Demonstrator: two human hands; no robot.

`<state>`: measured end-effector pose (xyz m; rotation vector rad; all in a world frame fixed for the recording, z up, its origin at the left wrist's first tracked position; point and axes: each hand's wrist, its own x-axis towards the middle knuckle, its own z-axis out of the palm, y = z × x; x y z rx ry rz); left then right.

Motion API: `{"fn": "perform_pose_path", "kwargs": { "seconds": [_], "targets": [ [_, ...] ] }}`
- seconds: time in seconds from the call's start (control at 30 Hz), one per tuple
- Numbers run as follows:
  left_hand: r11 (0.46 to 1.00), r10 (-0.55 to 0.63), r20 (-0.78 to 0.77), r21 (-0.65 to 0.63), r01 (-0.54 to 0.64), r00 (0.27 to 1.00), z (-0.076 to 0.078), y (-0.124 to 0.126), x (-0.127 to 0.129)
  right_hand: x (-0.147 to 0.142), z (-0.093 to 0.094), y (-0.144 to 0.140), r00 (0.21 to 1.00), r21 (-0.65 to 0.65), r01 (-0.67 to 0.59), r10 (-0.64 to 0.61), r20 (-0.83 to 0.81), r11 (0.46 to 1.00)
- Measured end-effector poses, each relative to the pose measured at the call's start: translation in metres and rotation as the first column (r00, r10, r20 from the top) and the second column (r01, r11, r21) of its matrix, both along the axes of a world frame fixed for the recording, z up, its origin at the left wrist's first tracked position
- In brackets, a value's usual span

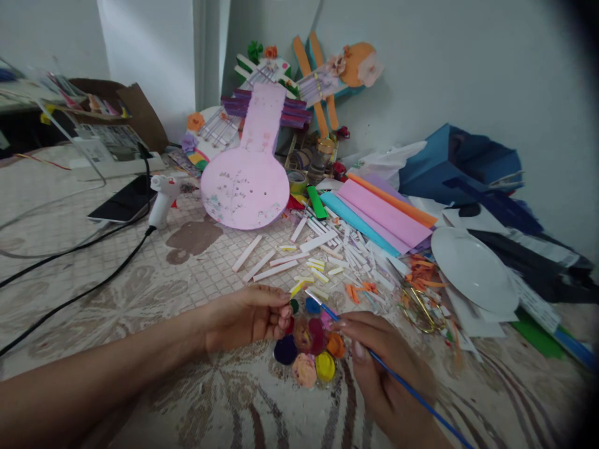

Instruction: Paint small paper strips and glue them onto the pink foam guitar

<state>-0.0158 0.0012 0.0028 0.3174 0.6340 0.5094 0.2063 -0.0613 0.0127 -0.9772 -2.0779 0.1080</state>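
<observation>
My left hand (255, 315) pinches a small strip painted partly yellow (297, 287) between thumb and finger. In my right hand (390, 365) is a paintbrush (397, 377) with a blue handle, its bristle end close to the strip; whether they touch I cannot tell. Below both hands sits a cluster of round paint pots, among them a yellow one (325, 366), a peach one (305, 370), a dark purple one (285, 350) and an orange one (336, 345). Several yellow-painted strips (318, 274) and white strips (276, 269) lie just beyond.
A pink guitar-shaped craft (246, 187) leans at the back, with other decorated pieces behind it. To the left are a glue gun (161, 199), its black cord and a tablet (124, 199). Coloured paper sheets (374, 212), scissors (423, 310) and a white plate (472, 268) lie right.
</observation>
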Motion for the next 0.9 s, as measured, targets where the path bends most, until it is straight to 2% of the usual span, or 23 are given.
{"fn": "perform_pose_path", "kwargs": {
  "seconds": [0.07,0.2,0.33,0.43,0.57,0.7,0.83,0.9],
  "targets": [
    [1.0,0.003,0.001,-0.011,-0.003,1.0,-0.0002,-0.0001,0.0001,-0.0021,0.0025,-0.0005,1.0,0.005,-0.021,0.021,-0.009,1.0],
    [1.0,-0.001,0.001,-0.005,0.001,1.0,-0.001,-0.0003,-0.0001,-0.0018,0.0022,-0.0013,1.0,-0.01,0.017,-0.017,-0.015,1.0],
    [1.0,0.006,0.008,-0.012,-0.006,1.0,-0.0018,-0.0004,-0.0002,-0.001,-0.0009,-0.0017,0.999,-0.015,-0.03,0.029,-0.021,0.999],
    [1.0,-0.001,0.011,-0.002,0.001,1.0,-0.0012,0.0,0.0,-0.001,-0.0013,-0.0016,0.999,-0.024,0.0,-0.001,-0.034,1.0],
    [1.0,-0.006,0.005,0.015,0.006,1.0,-0.0002,0.0,0.0003,-0.0004,0.0004,-0.0009,0.999,-0.039,-0.042,0.041,-0.022,0.998],
    [1.0,0.002,0.014,0.016,-0.003,1.0,-0.0004,-0.0003,0.0003,-0.0009,0.0012,-0.0001,0.999,-0.03,0.01,-0.011,-0.052,1.0],
    [1.0,0.0,-0.002,-0.002,0.0,1.0,0.0002,-0.0001,0.0002,-0.0032,0.0022,-0.0006,0.996,-0.044,-0.07,0.067,-0.056,0.997],
    [1.0,-0.003,-0.004,0.004,0.003,1.0,0.0002,0.0001,0.0,-0.0038,0.0026,-0.0008,0.996,-0.049,-0.055,0.052,-0.071,0.997]
  ]
}}
